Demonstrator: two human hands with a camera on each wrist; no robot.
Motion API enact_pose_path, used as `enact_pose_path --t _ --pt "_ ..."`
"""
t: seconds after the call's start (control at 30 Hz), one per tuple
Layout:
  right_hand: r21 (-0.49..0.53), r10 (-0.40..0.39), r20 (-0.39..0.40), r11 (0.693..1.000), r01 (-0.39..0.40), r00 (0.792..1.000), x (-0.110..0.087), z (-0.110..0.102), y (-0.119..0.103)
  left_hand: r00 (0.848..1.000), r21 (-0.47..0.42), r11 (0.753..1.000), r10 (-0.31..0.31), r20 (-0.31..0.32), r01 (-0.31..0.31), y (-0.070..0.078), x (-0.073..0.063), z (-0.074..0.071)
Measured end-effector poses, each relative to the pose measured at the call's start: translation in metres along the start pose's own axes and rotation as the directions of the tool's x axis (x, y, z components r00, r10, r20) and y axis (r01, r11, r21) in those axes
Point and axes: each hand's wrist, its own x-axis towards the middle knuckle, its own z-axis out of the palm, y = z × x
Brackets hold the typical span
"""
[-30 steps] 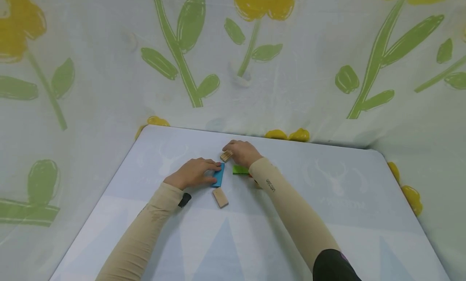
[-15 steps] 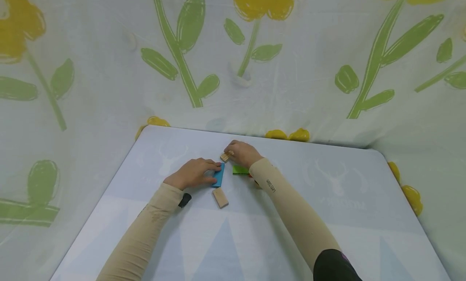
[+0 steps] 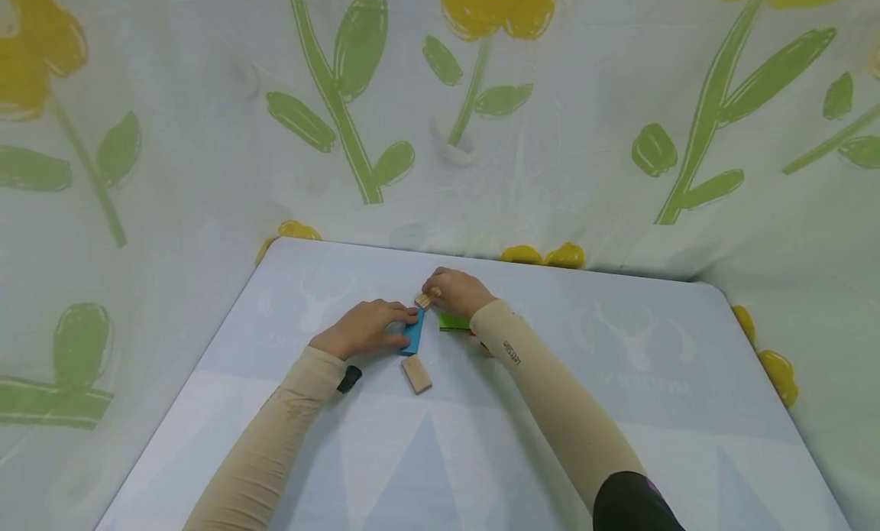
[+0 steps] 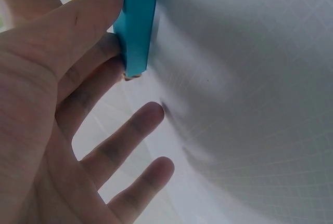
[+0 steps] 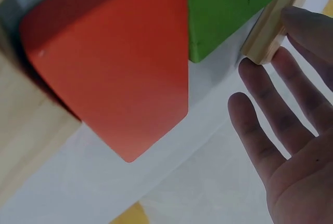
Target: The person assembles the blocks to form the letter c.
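Note:
My left hand (image 3: 363,328) pinches a blue rectangular block (image 3: 414,336) by its long sides, thumb on the near side. In the left wrist view the blue block (image 4: 138,26) is gripped while the last two fingers stretch away from it. Just beyond the blue block's far end, my right hand (image 3: 462,290) pinches a small striped wooden block (image 3: 423,300). The right wrist view has this wooden block (image 5: 264,33) between thumb and fingers, right by the blue one. A plain wooden block (image 3: 416,373) lies at the blue block's near end.
Under the right forearm a green block (image 3: 454,323) is partly covered. Beside it in the right wrist view sit a red block (image 5: 119,68) with slanted sides and another wooden block (image 5: 26,146). Everything lies on a white patterned table (image 3: 550,454) against a flower-printed curtain (image 3: 564,149).
My right hand has brought the striped wooden block slightly nearer, up to the blue block's far end. The left hand and the blue block stay where they were.

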Motion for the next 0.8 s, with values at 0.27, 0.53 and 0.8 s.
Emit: enact_pose_path --t 0.27,0.53,0.8 --pt "-0.003 0.007 0.001 1.000 -0.007 1.000 -0.0016 0.0010 -0.0011 1.000 0.016 1.000 -0.001 -0.006 0.001 -0.0023 0.0011 0.0025" --pt "0.027 0.018 -0.014 0.999 -0.018 1.000 -0.0047 0.0000 -0.0026 1.000 0.019 1.000 0.002 -0.006 -0.002 -0.0022 0.0012 0.0025" --pt "0.028 0.005 -0.020 1.000 -0.004 1.000 -0.0061 0.0005 -0.0017 1.000 0.020 1.000 0.000 -0.008 0.000 -0.0009 0.0008 0.0026"
